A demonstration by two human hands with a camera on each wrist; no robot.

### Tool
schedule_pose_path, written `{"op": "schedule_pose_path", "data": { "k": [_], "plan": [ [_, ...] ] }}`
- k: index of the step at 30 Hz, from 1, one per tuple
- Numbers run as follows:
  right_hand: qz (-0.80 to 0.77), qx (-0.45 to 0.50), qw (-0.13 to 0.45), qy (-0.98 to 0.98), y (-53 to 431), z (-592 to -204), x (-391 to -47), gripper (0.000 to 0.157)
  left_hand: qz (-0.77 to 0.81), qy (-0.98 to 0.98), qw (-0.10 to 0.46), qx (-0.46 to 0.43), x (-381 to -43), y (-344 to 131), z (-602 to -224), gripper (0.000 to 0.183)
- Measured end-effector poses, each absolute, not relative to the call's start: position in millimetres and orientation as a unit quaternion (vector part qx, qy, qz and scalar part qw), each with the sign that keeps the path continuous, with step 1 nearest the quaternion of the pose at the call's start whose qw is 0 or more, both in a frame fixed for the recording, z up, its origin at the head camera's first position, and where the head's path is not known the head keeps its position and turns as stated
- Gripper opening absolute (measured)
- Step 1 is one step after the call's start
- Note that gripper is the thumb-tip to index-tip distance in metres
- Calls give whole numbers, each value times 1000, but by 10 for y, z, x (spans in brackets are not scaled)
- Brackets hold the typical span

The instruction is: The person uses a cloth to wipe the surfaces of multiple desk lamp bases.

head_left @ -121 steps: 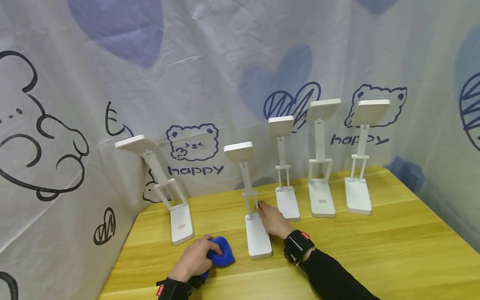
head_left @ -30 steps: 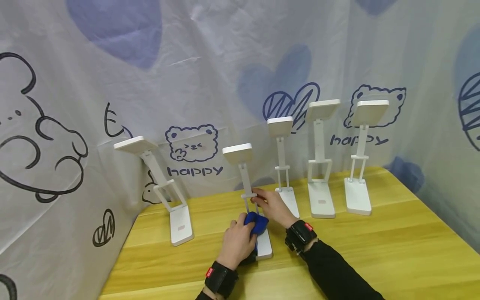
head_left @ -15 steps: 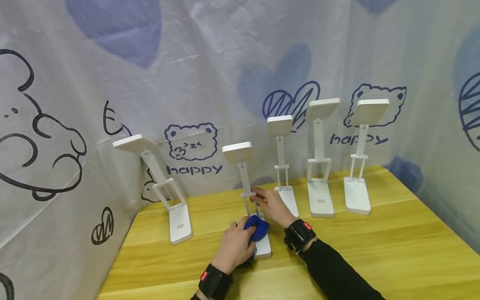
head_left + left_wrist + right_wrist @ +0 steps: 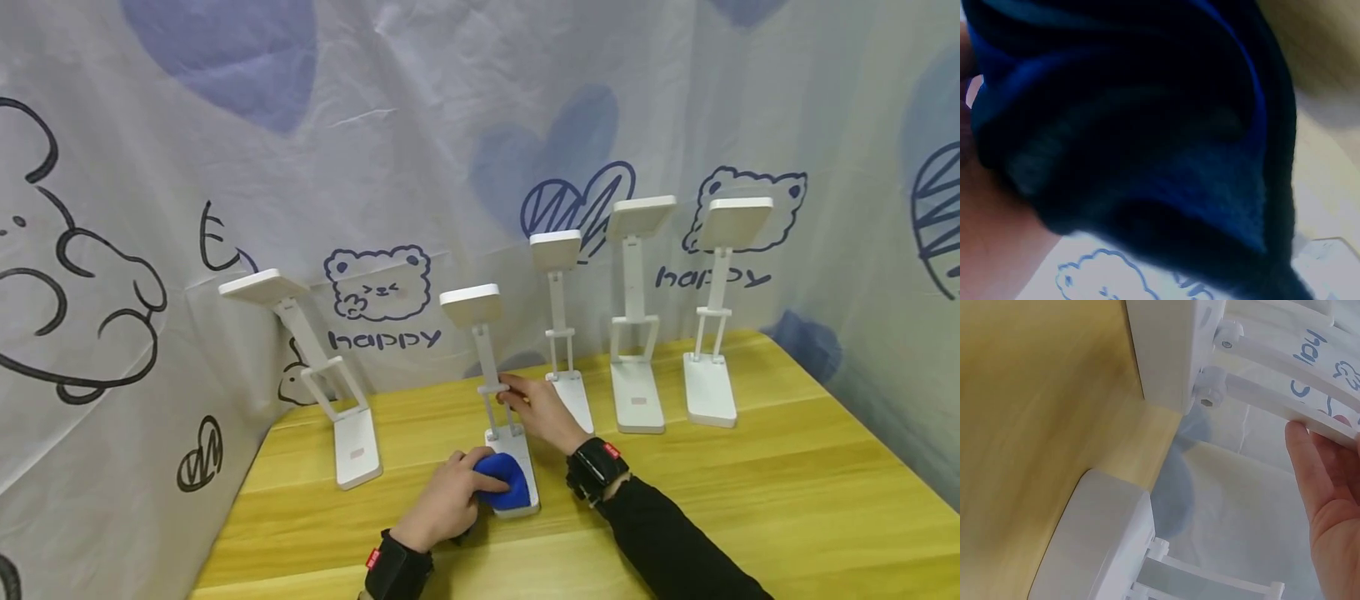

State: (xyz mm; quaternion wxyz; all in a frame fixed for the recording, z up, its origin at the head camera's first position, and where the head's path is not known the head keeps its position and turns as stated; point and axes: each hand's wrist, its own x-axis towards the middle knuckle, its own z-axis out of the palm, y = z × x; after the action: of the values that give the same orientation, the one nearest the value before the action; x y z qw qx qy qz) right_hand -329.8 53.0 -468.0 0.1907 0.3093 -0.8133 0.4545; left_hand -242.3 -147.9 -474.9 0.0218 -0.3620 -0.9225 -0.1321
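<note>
In the head view, a white folding desk lamp [image 4: 487, 354] stands upright at the middle of the wooden table. My left hand [image 4: 442, 504] grips a bunched blue cloth [image 4: 506, 482], which lies over the near part of that lamp's base. The cloth [image 4: 1116, 156] fills most of the left wrist view, dark and folded. My right hand [image 4: 546, 412] pinches the same lamp's thin support leg just under its crossbar. The right wrist view shows the fingertips of my right hand [image 4: 1335, 515] on both sides of the leg [image 4: 1272, 399].
Another white desk lamp [image 4: 358, 446] stands to the left. Three more, a near lamp [image 4: 556, 252], a taller lamp [image 4: 636, 396] and a far lamp [image 4: 709, 387], line up at the right. Behind the table [image 4: 750, 508] hangs a patterned white curtain [image 4: 390, 167].
My left hand brought the cloth from the table onto the lamp's base, then slid it toward the near end. My right hand rose from low on the leg to under the crossbar.
</note>
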Motion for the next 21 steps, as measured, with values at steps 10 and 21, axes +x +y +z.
{"op": "schedule_pose_path", "data": {
  "k": [10,21],
  "plan": [
    [445,309,189,-819,534,-4675,-3309,28,-131,-938,45,-317,-2537,-1655,-4704,48],
    [446,307,199,-817,538,-4697,-3315,29,-41,-953,133,-269,-2602,-1378,-4845,47]
  ]
}}
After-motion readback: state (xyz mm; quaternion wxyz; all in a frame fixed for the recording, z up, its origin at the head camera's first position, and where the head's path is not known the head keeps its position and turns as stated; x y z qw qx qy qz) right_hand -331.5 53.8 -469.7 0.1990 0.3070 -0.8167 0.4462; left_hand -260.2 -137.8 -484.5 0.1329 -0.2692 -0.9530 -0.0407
